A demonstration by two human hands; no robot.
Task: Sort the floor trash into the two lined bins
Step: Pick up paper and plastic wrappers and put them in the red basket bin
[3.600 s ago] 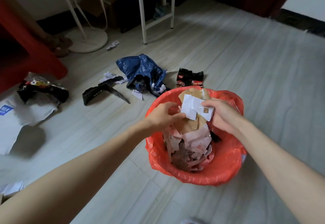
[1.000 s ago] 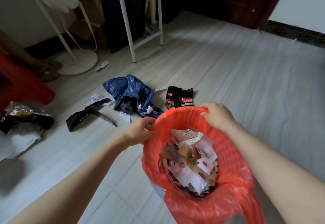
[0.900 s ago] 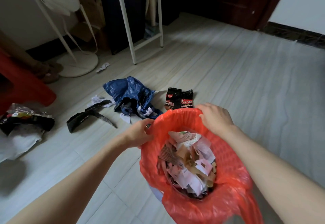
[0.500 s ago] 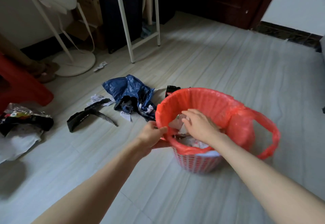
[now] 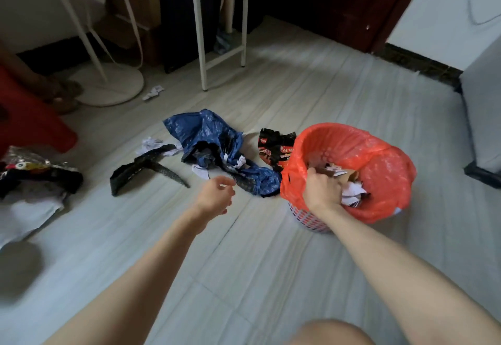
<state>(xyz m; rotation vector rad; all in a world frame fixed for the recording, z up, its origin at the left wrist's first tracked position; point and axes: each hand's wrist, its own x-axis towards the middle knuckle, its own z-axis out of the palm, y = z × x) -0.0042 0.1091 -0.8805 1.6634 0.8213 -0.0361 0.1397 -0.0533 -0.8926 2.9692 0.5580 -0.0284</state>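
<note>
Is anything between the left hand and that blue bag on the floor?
Nothing visible. The left hand hovers over bare floor just short of the blue bag; the black strip lies off to its left.

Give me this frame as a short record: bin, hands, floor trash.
bin: basket with red liner, upright on floor, holds paper scraps
right hand: inside the bin, on the scraps; grip not clear
left hand: above floor left of bin, fingers loosely curled, holds nothing
floor trash: blue bag, black-red wrapper behind bin, black strip, paper bits
second bin: not in view
</note>
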